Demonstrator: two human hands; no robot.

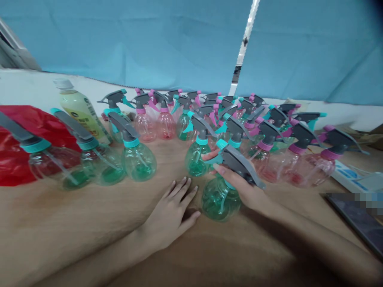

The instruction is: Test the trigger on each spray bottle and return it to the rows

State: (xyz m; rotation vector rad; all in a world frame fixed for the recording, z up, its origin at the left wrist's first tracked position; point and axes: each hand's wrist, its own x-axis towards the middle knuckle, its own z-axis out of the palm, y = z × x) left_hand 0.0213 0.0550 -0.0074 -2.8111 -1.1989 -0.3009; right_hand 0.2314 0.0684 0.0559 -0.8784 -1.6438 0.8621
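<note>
My right hand [243,185] is closed around the neck and grey trigger head of a green spray bottle [220,201] at the centre right. This bottle has a teal collar and nozzle; whether its base touches the table cannot be told. Palm down on the wooden table [125,231], my left hand [175,211] lies flat with its fingers stretched out, just left of that bottle. Another green spray bottle [197,159] stands right behind. Farther left, three more green spray bottles stand in a row, the nearest to my hand being a teal-collared one [139,161].
Several pink and green spray bottles [166,123] crowd the back and right. At the left are a red plastic bag [32,131] and a pale labelled bottle [79,111]. A dark flat device [353,219] lies at the right edge. Blue sheeting [149,44] hangs behind.
</note>
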